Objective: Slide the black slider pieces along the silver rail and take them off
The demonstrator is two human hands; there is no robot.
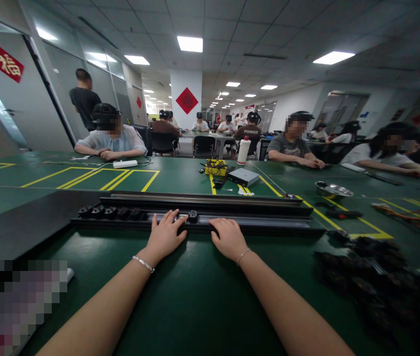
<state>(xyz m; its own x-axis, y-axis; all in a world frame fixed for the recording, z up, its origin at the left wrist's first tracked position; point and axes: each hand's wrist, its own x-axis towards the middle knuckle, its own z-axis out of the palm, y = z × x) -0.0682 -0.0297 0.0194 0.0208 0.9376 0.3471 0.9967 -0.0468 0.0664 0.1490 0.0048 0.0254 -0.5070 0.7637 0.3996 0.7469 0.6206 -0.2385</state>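
Note:
A long black track (269,222) with a pale strip along its channel lies across the green table before me. Over its middle, my left hand (163,236) is spread, fingertips resting on the channel. Just right of those fingertips sits a small black round module (193,216), like a socket, in the channel; whether they touch it I cannot tell. My right hand (230,238) lies to the right of the module, its fingers stretched toward it at the track's near edge, holding nothing visible. Several similar black modules (110,212) line the track's left end.
A heap of dark parts (365,282) lies on the right. Beyond the track are a metal bowl (334,189), a grey box (243,176), a yellow item with cables (216,167) and a white bottle (243,151). Several people sit across the green table (180,173).

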